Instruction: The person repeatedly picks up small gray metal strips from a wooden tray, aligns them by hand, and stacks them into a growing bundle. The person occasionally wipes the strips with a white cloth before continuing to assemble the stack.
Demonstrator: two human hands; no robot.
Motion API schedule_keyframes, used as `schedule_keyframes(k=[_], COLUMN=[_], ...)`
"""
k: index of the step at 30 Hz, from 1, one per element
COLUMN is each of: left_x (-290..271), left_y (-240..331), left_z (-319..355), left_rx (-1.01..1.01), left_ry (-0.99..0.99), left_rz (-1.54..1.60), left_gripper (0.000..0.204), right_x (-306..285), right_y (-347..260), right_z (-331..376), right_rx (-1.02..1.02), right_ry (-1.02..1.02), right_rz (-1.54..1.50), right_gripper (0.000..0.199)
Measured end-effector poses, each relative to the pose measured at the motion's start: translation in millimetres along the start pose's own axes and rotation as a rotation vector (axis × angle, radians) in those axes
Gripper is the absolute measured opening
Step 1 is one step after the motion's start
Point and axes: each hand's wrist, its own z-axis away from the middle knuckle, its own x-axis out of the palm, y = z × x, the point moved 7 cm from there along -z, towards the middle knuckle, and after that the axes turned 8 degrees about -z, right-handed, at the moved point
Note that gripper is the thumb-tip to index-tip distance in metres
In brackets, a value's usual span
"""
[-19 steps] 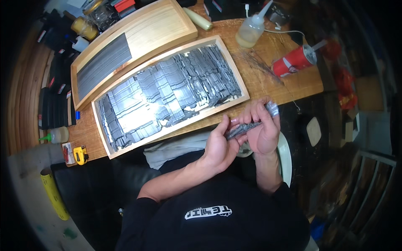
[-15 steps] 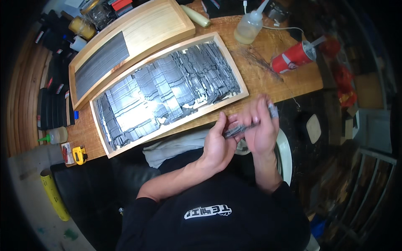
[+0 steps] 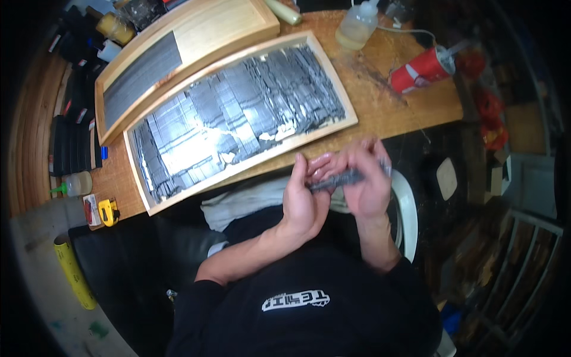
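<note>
The fingers (image 3: 309, 169) of the left hand (image 3: 304, 199) are clamped on one end of a thin grey strip (image 3: 338, 178), and the right hand (image 3: 364, 181) curls over the other end, its fingers closed on it too. The strip lies nearly level between the two hands, held above the lap, just off the near edge of the bench (image 3: 380, 107) and not touching it. In the earlier frames the strip sits in the same two-handed grip; since then the hands have stayed together and the right hand has closed further over the strip, so less of it shows. The hands blur a little, so I cannot tell how the fingertips sit on it.

Just beyond the hands, a shallow wooden tray (image 3: 342, 95) rests on the bench, packed with overlapping grey strips like the one held; it lies as it did before. Behind it stands a second wooden tray (image 3: 232, 27) with a dark grey panel at its left part. Toward the far right of the bench a red cup (image 3: 416, 72) lies on its side, near a clear squeeze bottle (image 3: 355, 30). At the left end sit a yellow tape measure (image 3: 109, 212) and a small bottle with a green tip (image 3: 76, 184).
</note>
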Motion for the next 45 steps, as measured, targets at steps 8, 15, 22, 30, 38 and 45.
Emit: schedule_keyframes(k=[8, 15, 22, 30, 38, 45], left_x=[-6.5, -24.5, -28.7, -22.7, -70.3, -80.1], left_y=[-1.5, -11.0, -18.4, -12.1, -37.3, 14.3], left_z=[5.5, 16.3, 12.7, 10.1, 8.6, 45.0], left_rx=[-0.004, -0.059, -0.124, -0.089, -0.030, 0.001], left_ry=[-0.018, -0.014, -0.106, -0.361, -0.230, -0.254], left_rz=[-0.015, 0.008, 0.122, 0.376, 0.351, -0.405], left_gripper=[0.054, 0.047, 0.048, 0.044, 0.056, 0.068], right_x=[6.2, 14.4, 3.8, 11.4, -9.6, -13.0], right_y=[11.1, 21.5, 30.7, 41.5, 74.6, 85.5], right_z=[23.8, 39.0, 35.0, 43.5, 61.8, 78.8], right_rx=[0.009, 0.029, 0.056, 0.037, 0.200, 0.670], right_ry=[-0.150, -0.157, -0.013, -0.192, -0.080, -0.388], right_rz=[0.166, 0.288, 0.358, 0.522, 0.479, 0.492], right_gripper=[0.009, 0.012, 0.011, 0.012, 0.014, 0.018])
